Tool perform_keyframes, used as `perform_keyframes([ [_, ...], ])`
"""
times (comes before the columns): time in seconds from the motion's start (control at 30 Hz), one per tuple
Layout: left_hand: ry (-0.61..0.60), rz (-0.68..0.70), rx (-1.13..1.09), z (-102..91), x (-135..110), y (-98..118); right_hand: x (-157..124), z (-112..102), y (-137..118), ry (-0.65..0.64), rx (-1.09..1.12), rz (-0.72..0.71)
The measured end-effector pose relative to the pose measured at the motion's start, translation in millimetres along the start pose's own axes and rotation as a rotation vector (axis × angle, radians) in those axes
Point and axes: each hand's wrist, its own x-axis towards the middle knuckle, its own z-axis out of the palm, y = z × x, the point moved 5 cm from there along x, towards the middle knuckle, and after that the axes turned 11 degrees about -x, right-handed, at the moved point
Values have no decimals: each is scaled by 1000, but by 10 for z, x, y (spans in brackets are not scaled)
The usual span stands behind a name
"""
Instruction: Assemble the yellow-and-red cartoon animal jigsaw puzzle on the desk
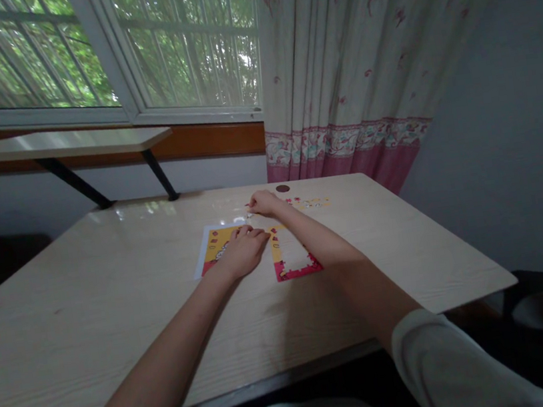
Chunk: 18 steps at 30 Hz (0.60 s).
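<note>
Red-and-yellow flat jigsaw puzzle frame (pixel 289 275), its middle unfilled and showing bare wood, lies on the pale wood-grain counter (pixel 209 337), partly covered by the right forearm. Left hand (pixel 245 253) rests palm down over the right side of a white-bordered yellow-and-red printed sheet (pixel 206 253), its grip slack with the fingers spread and the thumb reaching to the frame's upper left corner. Right hand (pixel 262 203) reaches beyond the frame, its grip drawn nearly together at the fingertips beside small bits on the counter; whether it has hold of one cannot be told. Small red loose puzzle pieces (pixel 296 199) and yellow-and-white loose pieces (pixel 316 203) lie farther right, near a dark brown round disc (pixel 282 188).
</note>
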Motion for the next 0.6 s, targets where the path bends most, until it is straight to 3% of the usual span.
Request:
perform_keyframes([
  [0.17,-19,-19,-10,4,1,5,48,-37,-28,-27,81,-9],
  [0.3,17,-27,-62,-24,-1,-4,-118,-177,-24,28,188,-56],
  [0.43,141,-152,-242,-89,52,-90,-518,-371,122,126,491,-123],
  [0.6,264,-343,-762,-83,146,-145,-1156,-464,253,204,673,-228],
])
